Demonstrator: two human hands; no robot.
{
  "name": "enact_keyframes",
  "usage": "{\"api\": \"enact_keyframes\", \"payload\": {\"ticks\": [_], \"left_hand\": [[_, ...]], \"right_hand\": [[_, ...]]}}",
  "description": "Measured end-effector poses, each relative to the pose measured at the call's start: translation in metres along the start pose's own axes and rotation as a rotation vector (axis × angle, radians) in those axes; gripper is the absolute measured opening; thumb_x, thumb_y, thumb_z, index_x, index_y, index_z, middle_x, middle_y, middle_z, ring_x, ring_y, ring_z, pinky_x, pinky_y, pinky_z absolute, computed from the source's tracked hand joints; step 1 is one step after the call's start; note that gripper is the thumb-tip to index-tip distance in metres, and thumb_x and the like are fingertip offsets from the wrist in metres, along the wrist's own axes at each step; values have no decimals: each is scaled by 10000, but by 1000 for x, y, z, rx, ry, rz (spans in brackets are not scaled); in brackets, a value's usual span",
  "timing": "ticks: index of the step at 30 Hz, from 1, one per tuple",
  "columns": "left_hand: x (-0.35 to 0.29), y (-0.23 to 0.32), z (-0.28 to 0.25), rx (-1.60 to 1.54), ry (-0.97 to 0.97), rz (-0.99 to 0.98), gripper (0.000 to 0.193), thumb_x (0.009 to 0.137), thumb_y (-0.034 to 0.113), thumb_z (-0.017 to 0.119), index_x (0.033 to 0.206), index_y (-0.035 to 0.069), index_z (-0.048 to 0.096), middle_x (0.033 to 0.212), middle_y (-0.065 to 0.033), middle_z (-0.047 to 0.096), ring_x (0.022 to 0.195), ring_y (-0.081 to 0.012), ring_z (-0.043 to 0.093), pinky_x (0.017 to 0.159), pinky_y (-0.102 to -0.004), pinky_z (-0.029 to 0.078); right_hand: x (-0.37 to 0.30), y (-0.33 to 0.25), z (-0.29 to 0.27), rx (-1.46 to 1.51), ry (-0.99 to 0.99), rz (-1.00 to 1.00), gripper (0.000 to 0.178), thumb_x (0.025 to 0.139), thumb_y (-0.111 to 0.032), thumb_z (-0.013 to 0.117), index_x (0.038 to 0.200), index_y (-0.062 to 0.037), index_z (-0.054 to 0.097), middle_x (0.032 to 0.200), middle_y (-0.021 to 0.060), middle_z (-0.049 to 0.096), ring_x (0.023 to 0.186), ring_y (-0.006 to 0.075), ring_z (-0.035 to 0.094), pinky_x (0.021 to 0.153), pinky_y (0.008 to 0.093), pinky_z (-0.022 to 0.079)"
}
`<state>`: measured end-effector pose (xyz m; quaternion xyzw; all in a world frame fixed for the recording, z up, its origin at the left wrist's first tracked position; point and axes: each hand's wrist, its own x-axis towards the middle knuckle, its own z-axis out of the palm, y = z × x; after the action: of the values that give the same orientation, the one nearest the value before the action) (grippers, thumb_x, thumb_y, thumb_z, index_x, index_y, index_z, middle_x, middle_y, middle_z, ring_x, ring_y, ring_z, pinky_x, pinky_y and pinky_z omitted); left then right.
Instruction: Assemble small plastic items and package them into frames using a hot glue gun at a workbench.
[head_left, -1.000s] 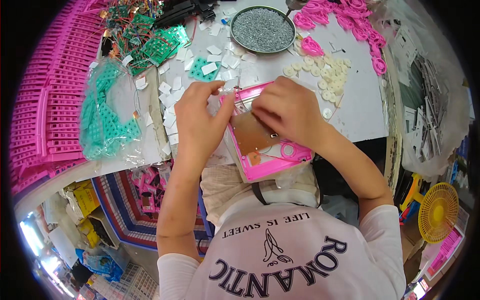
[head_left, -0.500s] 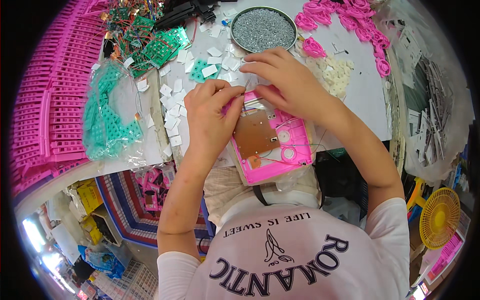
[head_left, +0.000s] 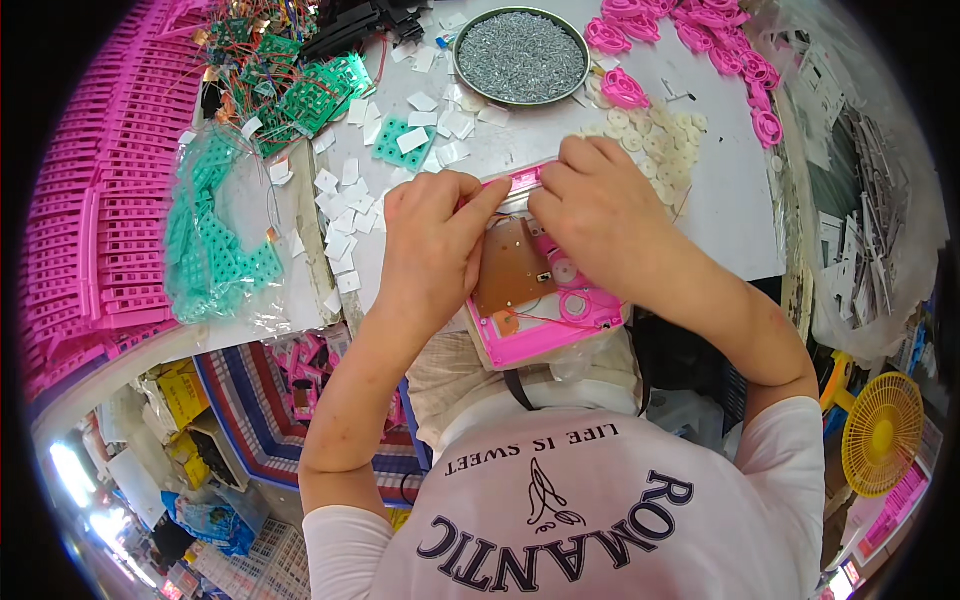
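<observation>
Cluttered white table (head_left: 738, 222), pink casing (head_left: 535, 347) at its near edge.
Its long axis points toward the torso (head_left: 600, 460); left hand (head_left: 432, 238) and right hand (head_left: 608, 212) curl over its far end, equally near, fingertip grip unclear.

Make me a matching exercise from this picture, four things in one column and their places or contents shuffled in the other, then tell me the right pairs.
Things
1. Brown board
2. Round dish
3. Yellow fan
4. Left hand

Places or contents
A. Near the picture's right edge
B. At the upper left of the pink casing
C. Full of small grey metal pieces
D. Lying inside the pink casing

Right pairs: 1-D, 2-C, 3-A, 4-B.
</observation>
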<state>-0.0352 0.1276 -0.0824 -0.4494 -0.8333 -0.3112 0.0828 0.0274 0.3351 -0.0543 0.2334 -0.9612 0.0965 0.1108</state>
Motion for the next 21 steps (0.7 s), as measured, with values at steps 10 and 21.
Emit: {"api": "enact_keyframes", "payload": {"ticks": [10,21], "left_hand": [[20,6,-6,-38,-152,-7,108,847,77,708,943,119,680,883,-15,645,896,-232,594,858,-402,377],[40,23,1,181,-374,306,127,745,130,711,841,106,632,861,-21,578,916,-221,561,935,-437,377]], "right_hand": [[-37,-25,-1,172,6,105,98,742,-147,671,804,-72,655,835,60,617,899,257,570,881,400,453],[-47,-24,6,245,87,164,150,740,-158,711,824,-73,620,840,62,585,874,275,556,813,420,453]]}}
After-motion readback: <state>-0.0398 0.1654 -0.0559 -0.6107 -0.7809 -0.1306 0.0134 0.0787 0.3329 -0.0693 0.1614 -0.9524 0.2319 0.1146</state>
